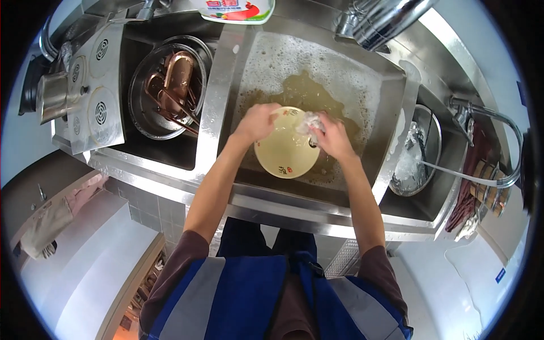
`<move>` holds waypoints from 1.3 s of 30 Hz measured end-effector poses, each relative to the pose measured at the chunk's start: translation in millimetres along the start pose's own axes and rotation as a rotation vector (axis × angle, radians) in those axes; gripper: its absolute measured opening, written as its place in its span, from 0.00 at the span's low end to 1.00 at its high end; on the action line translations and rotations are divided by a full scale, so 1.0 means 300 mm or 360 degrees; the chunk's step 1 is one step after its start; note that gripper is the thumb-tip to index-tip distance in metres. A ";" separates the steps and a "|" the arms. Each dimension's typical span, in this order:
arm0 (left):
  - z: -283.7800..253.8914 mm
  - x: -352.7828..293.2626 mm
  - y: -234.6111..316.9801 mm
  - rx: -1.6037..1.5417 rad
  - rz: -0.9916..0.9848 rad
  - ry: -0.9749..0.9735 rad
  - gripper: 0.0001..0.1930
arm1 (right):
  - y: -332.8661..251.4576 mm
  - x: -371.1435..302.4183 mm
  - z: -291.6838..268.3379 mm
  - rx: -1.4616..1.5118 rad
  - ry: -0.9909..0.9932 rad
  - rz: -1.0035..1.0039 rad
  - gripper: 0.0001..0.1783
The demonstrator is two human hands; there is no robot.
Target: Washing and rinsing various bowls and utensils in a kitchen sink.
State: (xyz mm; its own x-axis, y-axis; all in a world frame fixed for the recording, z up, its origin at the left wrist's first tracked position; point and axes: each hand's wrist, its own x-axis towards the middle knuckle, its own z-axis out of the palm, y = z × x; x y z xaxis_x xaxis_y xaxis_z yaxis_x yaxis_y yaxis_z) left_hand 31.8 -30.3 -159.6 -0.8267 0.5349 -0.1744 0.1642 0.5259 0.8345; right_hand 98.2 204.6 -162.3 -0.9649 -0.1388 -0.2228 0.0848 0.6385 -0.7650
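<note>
Plate point(286, 152) sits mid-sink point(362, 85), over murky suds. Left hand point(258, 120) fingers clamp its rim at 11 o'clock; right hand point(331, 137) fingers clench a scrubber point(309, 120) at 1 o'clock. Scrubbing underway; rinse apparently pending.

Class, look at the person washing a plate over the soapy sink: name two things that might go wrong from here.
1. The round cream plate is wet and held at its rim by the left hand alone; it may slip into the murky, foamy water.
2. The right hand scrubbing with a crumpled white cloth might splash water over the steel sink's rim.
</note>
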 end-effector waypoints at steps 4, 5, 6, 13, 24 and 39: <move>0.089 0.072 -0.045 0.0286 -0.0047 -0.0279 0.12 | -0.043 0.091 0.039 -0.0061 0.0111 -0.0279 0.20; 0.082 0.087 -0.063 0.0113 -0.0013 -0.0235 0.12 | -0.047 0.119 0.030 -0.0039 0.0095 -0.0324 0.20; 0.082 0.081 -0.075 -0.0064 0.0013 -0.0197 0.12 | -0.041 0.118 0.030 -0.0011 0.0073 -0.0360 0.19; 0.131 0.067 -0.059 0.0147 0.0021 -0.0229 0.12 | -0.009 0.071 0.066 -0.0169 0.0115 -0.0249 0.21; 0.081 0.078 -0.056 0.0030 -0.0095 -0.0151 0.10 | -0.005 0.070 0.078 -0.0201 0.0326 -0.0255 0.25; 0.052 0.108 -0.025 -0.0136 -0.0175 -0.0160 0.11 | -0.062 0.077 0.039 -0.0403 0.0091 -0.0362 0.26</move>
State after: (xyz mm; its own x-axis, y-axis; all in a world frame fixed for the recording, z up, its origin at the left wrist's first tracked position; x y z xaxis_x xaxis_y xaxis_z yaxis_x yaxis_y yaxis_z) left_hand 12.3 -6.6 -179.6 -0.7784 0.5430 -0.3151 0.0256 0.5289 0.8483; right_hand 77.1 180.7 -160.2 -0.9651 -0.2609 -0.0241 -0.1914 0.7649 -0.6151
